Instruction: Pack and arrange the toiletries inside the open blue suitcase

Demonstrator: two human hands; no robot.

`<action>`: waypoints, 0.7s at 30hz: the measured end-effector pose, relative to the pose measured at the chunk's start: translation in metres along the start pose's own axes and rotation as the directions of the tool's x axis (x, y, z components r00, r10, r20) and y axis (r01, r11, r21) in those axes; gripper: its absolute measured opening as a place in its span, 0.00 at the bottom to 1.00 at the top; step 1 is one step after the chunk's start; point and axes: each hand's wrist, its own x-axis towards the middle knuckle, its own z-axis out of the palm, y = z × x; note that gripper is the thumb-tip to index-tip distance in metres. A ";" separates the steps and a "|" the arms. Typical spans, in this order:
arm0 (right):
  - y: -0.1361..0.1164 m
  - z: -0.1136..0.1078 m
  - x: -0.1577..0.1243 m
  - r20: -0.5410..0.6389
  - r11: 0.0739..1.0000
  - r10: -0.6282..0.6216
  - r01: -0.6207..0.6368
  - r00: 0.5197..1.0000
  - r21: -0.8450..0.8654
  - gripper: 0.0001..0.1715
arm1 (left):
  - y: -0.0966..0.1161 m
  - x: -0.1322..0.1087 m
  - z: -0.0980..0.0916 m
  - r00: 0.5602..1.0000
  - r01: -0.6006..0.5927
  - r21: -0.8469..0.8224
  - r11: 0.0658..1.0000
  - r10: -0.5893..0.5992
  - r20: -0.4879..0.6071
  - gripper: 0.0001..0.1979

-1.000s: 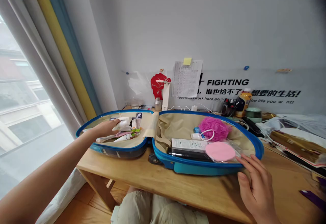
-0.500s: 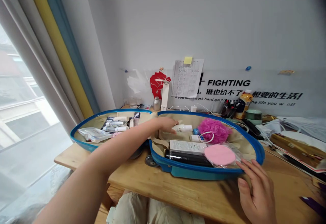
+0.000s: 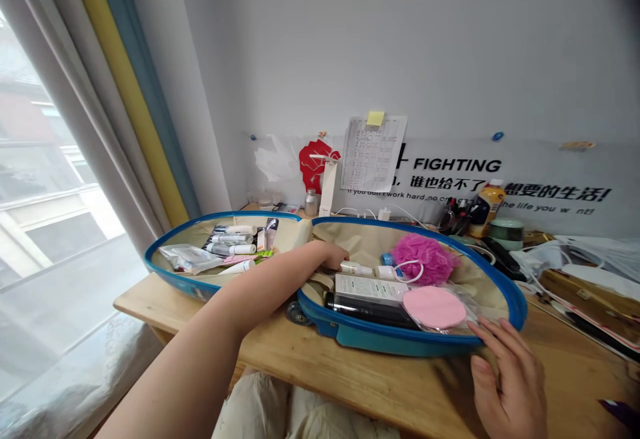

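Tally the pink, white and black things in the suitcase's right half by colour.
Pink: 2 (puff, pad)
White: 3 (box, small bottle in the left hand, small item)
Black: 1 (long bottle)
Total: 6

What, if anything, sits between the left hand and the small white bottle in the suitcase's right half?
Nothing visible. The left hand is right at one end of the small white bottle; the white box lies beside it, toward the camera, not between.
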 end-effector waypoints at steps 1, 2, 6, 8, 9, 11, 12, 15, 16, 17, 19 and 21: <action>0.000 0.000 0.000 0.001 1.000 -0.003 0.003 1.000 -0.001 0.22 | 0.002 -0.003 -0.002 1.000 0.012 -0.002 1.000 -0.012 -0.008 0.23; 0.001 0.000 0.001 0.006 1.000 -0.009 0.009 1.000 -0.005 0.22 | 0.003 -0.006 -0.005 0.999 0.027 -0.004 1.000 -0.027 -0.021 0.22; 0.003 -0.001 0.001 0.023 1.000 -0.026 0.027 0.999 -0.011 0.23 | -0.011 -0.035 -0.029 0.972 0.095 -0.020 0.995 -0.097 -0.214 0.22; 0.003 -0.001 0.001 0.020 1.000 -0.027 0.027 0.999 -0.012 0.23 | -0.033 -0.058 -0.042 0.924 0.184 -0.027 0.983 -0.182 -0.337 0.25; 0.003 0.000 0.001 0.016 1.000 -0.027 0.027 1.000 -0.013 0.23 | -0.048 -0.072 -0.047 0.891 0.250 -0.032 0.968 -0.243 -0.383 0.27; 0.002 0.001 0.001 0.004 1.000 -0.024 0.024 1.000 -0.015 0.23 | -0.080 -0.102 -0.052 0.812 0.415 -0.047 0.908 -0.394 -0.431 0.27; 0.002 0.001 0.001 0.004 1.000 -0.020 0.020 1.000 -0.014 0.23 | -0.097 -0.117 -0.052 0.770 0.494 -0.053 0.868 -0.465 -0.437 0.27; 0.002 0.002 0.001 0.009 1.000 0.004 -0.004 1.000 -0.010 0.22 | -0.142 -0.161 -0.040 0.687 0.644 -0.039 0.764 -0.600 -0.410 0.24; 0.002 0.002 0.001 0.012 1.000 0.015 -0.015 1.000 -0.010 0.22 | -0.154 -0.173 -0.033 0.674 0.673 -0.026 0.739 -0.627 -0.391 0.24; 0.002 0.002 0.000 0.011 1.000 0.023 -0.023 1.000 -0.011 0.22 | -0.164 -0.184 -0.026 0.666 0.694 -0.010 0.720 -0.647 -0.371 0.24; 0.002 0.003 0.000 0.005 0.999 0.030 -0.030 1.000 -0.017 0.22 | -0.179 -0.199 -0.011 0.666 0.714 0.023 0.700 -0.668 -0.331 0.25; 0.002 0.003 0.001 0.007 0.999 0.026 -0.026 1.000 -0.023 0.22 | -0.189 -0.207 0.000 0.685 0.708 0.055 0.704 -0.666 -0.297 0.27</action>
